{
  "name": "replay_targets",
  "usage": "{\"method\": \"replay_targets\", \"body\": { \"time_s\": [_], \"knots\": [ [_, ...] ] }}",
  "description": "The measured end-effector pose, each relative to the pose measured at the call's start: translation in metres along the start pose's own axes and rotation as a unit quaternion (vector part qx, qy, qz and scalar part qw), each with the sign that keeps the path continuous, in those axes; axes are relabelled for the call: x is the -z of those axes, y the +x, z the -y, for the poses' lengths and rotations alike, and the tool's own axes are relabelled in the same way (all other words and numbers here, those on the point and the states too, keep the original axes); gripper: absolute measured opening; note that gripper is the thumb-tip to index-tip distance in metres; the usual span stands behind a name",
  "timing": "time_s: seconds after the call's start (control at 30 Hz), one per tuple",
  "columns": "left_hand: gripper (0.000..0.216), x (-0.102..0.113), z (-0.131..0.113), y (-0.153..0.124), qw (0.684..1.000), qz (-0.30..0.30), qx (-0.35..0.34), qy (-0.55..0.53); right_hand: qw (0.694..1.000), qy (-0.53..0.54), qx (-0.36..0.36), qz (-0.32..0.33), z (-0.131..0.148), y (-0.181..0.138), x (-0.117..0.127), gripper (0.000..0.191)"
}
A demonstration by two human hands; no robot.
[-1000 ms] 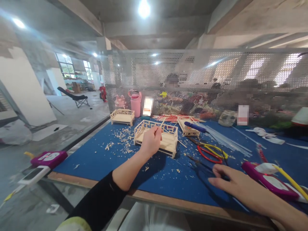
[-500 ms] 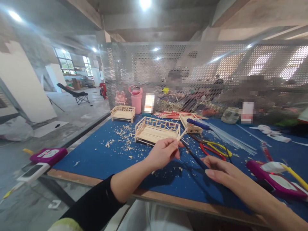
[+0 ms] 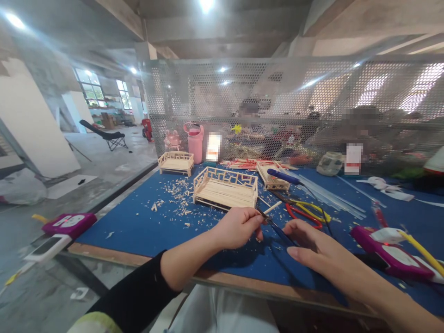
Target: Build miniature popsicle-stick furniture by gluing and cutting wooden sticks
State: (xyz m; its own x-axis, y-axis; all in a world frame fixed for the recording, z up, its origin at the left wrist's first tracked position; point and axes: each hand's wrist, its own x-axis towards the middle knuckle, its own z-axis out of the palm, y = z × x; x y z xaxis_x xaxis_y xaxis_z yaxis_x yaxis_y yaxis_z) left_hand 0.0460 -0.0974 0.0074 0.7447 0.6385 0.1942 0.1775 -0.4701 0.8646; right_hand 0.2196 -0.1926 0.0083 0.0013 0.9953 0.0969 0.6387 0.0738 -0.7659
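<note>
My left hand [image 3: 241,227] is closed in a pinch beside the jaws of blue-handled pliers [image 3: 280,232]. A pale wooden stick [image 3: 273,206] slants up to the right from its fingertips; the pinched end is hidden. My right hand [image 3: 307,245] is curled around the pliers' handles, its thumb and fingers spread apart with them. Just beyond my left hand stands a miniature wooden bench [image 3: 225,190] with lattice rails. A smaller wooden bench [image 3: 175,163] stands at the far left of the table, and another wooden piece [image 3: 273,176] lies behind on the right.
Wood shavings litter the blue tabletop [image 3: 138,231]. Red-and-yellow-handled pliers [image 3: 307,213] and a blue-handled corded tool [image 3: 284,176] lie right of centre, near clear glue sticks [image 3: 329,196]. A pink bottle [image 3: 195,144] stands against the perforated screen [image 3: 208,92]. Purple devices [image 3: 388,254] sit at both sides.
The wooden stick has tipped from pointing steeply upward to lying lower and farther right. The pliers' jaws have come up to my left fingertips, and my right hand has shifted slightly left.
</note>
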Motion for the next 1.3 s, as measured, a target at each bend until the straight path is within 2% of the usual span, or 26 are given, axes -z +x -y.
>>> {"method": "replay_targets", "body": {
  "time_s": [0.07, 0.17, 0.23, 0.33, 0.43, 0.7, 0.83, 0.97, 1.07, 1.17, 1.23, 1.3],
  "knots": [
    [0.030, -0.002, 0.000, -0.001, 1.000, -0.002, -0.002, 0.002, 0.999, -0.034, -0.015, -0.025, 0.002, 0.001, -0.004, 0.024],
    [0.033, -0.006, -0.001, -0.002, 1.000, -0.003, 0.010, -0.002, 0.994, -0.080, -0.044, -0.065, 0.003, 0.004, -0.010, 0.035],
    [0.034, -0.008, -0.002, -0.003, 1.000, -0.002, 0.013, -0.004, 0.994, -0.085, -0.050, -0.044, 0.003, 0.004, -0.013, 0.043],
    [0.033, -0.009, -0.005, -0.003, 1.000, 0.000, 0.008, -0.009, 0.995, -0.087, -0.038, -0.008, 0.004, 0.003, -0.015, 0.045],
    [0.033, -0.008, -0.008, -0.003, 1.000, 0.005, 0.026, -0.013, 0.995, -0.093, -0.020, -0.023, 0.005, 0.003, -0.015, 0.045],
    [0.033, -0.011, -0.006, -0.002, 0.997, 0.013, 0.067, -0.033, 0.981, -0.174, 0.031, -0.078, -0.010, 0.012, -0.021, 0.028],
    [0.034, -0.013, -0.002, -0.001, 0.998, 0.013, 0.060, -0.030, 0.972, -0.212, 0.054, -0.086, -0.020, 0.015, -0.017, 0.023],
    [0.034, -0.012, -0.004, 0.000, 0.999, 0.021, 0.033, 0.004, 0.975, -0.205, 0.044, -0.079, -0.019, 0.011, -0.007, 0.021],
    [0.036, -0.009, -0.006, 0.001, 0.998, 0.021, 0.014, 0.053, 0.987, -0.148, 0.015, -0.060, -0.011, 0.007, -0.001, 0.016],
    [0.034, -0.006, -0.006, 0.001, 0.985, 0.011, -0.009, 0.170, 0.997, -0.042, -0.055, 0.015, -0.006, 0.007, 0.000, 0.012],
    [0.035, -0.004, -0.006, 0.000, 0.957, 0.003, -0.022, 0.288, 0.989, 0.028, -0.122, 0.075, -0.006, 0.008, -0.003, 0.015],
    [0.031, -0.002, -0.005, -0.002, 0.914, -0.007, -0.040, 0.404, 0.970, 0.098, -0.182, 0.126, -0.007, 0.008, -0.005, 0.019]
  ]
}}
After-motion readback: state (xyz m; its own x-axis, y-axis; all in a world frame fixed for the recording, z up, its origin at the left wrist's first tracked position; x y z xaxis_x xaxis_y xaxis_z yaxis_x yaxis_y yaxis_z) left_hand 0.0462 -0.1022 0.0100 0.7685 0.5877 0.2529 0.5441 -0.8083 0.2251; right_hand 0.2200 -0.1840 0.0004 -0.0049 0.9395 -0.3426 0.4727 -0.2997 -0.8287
